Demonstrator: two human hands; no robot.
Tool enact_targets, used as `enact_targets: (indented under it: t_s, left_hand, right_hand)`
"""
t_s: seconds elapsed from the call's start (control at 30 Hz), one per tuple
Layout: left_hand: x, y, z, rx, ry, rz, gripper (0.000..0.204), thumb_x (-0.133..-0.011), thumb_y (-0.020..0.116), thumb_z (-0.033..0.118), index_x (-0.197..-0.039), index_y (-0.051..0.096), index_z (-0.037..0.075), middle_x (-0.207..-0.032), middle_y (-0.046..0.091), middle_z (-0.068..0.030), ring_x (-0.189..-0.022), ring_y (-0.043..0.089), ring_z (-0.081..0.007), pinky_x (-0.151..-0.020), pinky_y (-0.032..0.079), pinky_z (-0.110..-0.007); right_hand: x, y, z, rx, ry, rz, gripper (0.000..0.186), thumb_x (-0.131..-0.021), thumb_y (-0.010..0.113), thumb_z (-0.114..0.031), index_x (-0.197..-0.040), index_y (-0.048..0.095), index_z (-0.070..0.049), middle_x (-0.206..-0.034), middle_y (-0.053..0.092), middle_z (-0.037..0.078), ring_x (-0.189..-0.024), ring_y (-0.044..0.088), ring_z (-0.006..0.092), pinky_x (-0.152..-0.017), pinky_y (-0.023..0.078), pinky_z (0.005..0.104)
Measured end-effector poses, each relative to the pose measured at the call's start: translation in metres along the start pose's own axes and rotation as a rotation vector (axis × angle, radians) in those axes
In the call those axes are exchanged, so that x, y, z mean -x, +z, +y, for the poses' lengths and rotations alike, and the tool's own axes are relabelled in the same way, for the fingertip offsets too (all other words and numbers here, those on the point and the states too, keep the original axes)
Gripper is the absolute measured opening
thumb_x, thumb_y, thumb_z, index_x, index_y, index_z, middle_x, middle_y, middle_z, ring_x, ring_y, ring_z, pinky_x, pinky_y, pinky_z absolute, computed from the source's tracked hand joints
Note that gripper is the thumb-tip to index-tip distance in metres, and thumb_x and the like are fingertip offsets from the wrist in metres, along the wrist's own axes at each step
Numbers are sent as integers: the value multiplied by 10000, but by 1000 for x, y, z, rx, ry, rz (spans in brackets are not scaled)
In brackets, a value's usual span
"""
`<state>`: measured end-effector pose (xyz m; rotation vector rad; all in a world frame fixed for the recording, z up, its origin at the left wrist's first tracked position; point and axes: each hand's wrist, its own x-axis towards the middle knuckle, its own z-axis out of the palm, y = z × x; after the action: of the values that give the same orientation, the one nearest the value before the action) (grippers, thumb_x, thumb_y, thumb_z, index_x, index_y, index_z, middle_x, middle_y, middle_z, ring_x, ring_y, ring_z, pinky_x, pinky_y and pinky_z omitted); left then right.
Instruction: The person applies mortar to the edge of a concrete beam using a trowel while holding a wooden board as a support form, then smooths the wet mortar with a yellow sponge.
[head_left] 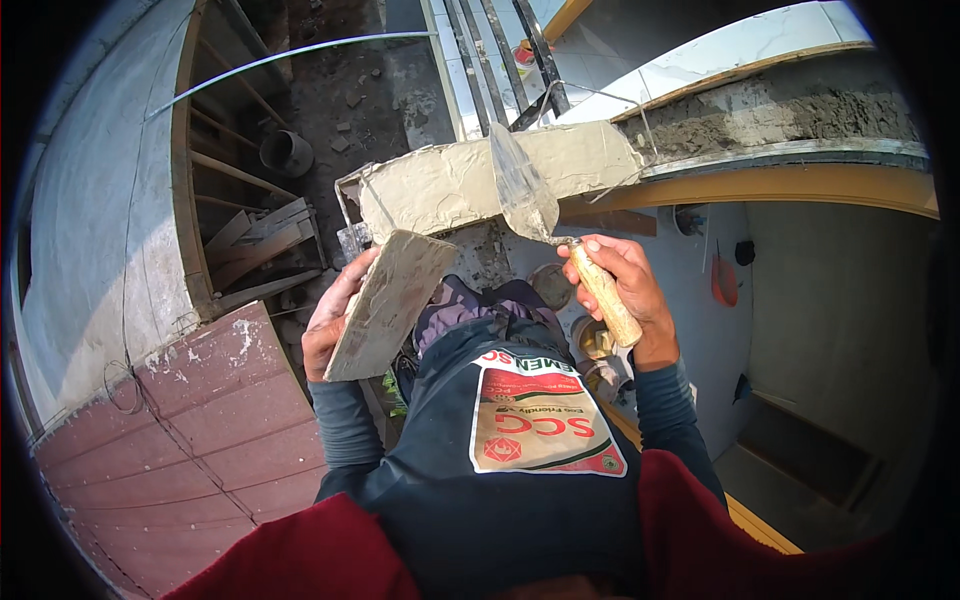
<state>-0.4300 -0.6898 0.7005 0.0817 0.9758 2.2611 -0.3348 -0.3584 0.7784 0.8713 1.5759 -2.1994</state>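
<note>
A flat rectangular board (pixel 392 305), smeared with pale mortar, is gripped in my left hand (pixel 335 312). It tilts in front of me, and its far edge is close to the near side of the ledge; its back is hidden. My right hand (pixel 632 288) is wrapped round the light handle of a pointed trowel (pixel 523 188), whose metal blade points away from me, over the ledge. Fresh cream-coloured mortar covers this narrow ledge (pixel 430 190), its surface uneven and ridged. Wet mortar residue shows on the blade near the handle.
Beyond the ledge stand black metal bars (pixel 500 60). Rough grey mortar (pixel 780 110) lines the wall top at right. A maroon panelled surface (pixel 200 400) is at lower left. Far below are a bucket (pixel 286 153) and wooden planks (pixel 262 240); a red-orange basin (pixel 724 282) is at right.
</note>
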Motion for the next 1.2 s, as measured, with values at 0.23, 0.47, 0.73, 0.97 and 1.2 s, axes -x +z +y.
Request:
enact_targets:
  t_s: [0.23,0.47,0.73,0.97,1.2]
  left_hand:
    - [2,-3,2,52,21,70,960,-624,620,349,-1449,349,-62,-1414,470,-225,-1262,527,-320,-1068,401,-390]
    - [7,-11,3,42,49,96,968,-612,615,360,-1451,354,-47,-1416,471,-223,-1263,528,-318,-1072,403,-391]
    - [15,-30,1,25,100,144,977,-607,626,355,-1453,353,-50,-1404,485,-217,-1258,532,-311,-1071,407,-392]
    - [7,-25,3,55,94,155,990,-600,639,368,-1450,352,-51,-1394,494,-212,-1241,542,-303,-1062,412,-387]
    - [2,-28,5,60,82,73,965,-616,642,372,-1438,369,-51,-1386,501,-210,-1231,549,-295,-1058,413,-383]
  right_hand:
    - [-25,15,-11,428,11,-162,308,-996,527,-206,-1095,603,75,-779,635,70,-510,556,73,-430,452,203]
    - [-43,22,9,472,54,-249,308,-989,536,-234,-1073,612,52,-776,630,58,-514,558,74,-435,455,220]
    - [-13,7,-14,361,-5,-143,310,-998,519,-196,-1141,598,67,-788,636,87,-499,562,86,-418,441,207]
    - [-15,-46,-48,559,-115,234,308,-989,545,-291,-1019,628,5,-768,636,45,-500,557,68,-414,446,207]
    - [-25,-31,-93,1633,-807,314,258,-829,653,-121,-1068,644,-26,-888,648,154,-811,642,318,-713,527,381]
